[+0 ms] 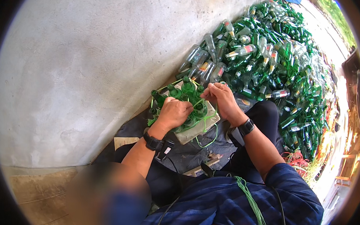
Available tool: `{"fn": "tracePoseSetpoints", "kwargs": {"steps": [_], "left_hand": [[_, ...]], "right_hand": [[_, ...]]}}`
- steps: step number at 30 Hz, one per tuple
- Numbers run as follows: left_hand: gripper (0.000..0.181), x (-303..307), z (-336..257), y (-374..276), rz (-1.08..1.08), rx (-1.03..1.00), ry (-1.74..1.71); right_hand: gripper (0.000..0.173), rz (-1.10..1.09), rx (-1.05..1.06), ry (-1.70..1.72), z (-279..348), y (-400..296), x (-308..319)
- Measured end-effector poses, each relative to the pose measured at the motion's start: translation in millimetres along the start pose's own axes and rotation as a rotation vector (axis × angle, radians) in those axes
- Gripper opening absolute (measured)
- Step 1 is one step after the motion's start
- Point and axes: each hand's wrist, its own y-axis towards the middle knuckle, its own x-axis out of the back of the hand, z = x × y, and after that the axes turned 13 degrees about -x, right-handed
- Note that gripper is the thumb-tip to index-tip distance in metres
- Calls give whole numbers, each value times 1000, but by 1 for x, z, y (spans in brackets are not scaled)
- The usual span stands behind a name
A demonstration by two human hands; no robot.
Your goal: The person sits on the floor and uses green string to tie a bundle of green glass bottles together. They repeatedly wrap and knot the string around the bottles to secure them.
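Several green glass bottles point(188, 85) stand upright in a cluster on a pale slab point(185, 137) before me, with green plastic twine point(209, 118) around and across them. My left hand point(174, 112) is over the near left part of the cluster, its fingers closed on a strand of the twine. At the right side of the cluster, my right hand point(220, 96) is raised with thumb and forefinger close together; whether a strand lies between them is not plain. Loose twine hangs over the slab's near right edge. A bundle of green strands point(250, 200) hangs down my shirt.
A large heap of green and clear glass bottles point(265, 60) rises to the right, close to my right hand and knee. The bare wall point(75, 71) runs along the left. Red and yellow twine point(303, 167) lies tangled at the heap's near end. Cardboard point(125, 141) lies by the wall.
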Motion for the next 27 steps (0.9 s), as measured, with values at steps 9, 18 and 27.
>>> {"fn": "tracePoseSetpoints", "kwargs": {"steps": [9,18,27], "left_hand": [[23,-8,-1,3,-23,16,59],[24,-18,5,6,-12,21,65],[28,-20,6,3,-74,-12,39]], "right_hand": [[30,-394,310,-853,7,-1,21],[61,404,344,425,111,-58,-6],[30,1242,821,311,200,-193,-23]]}}
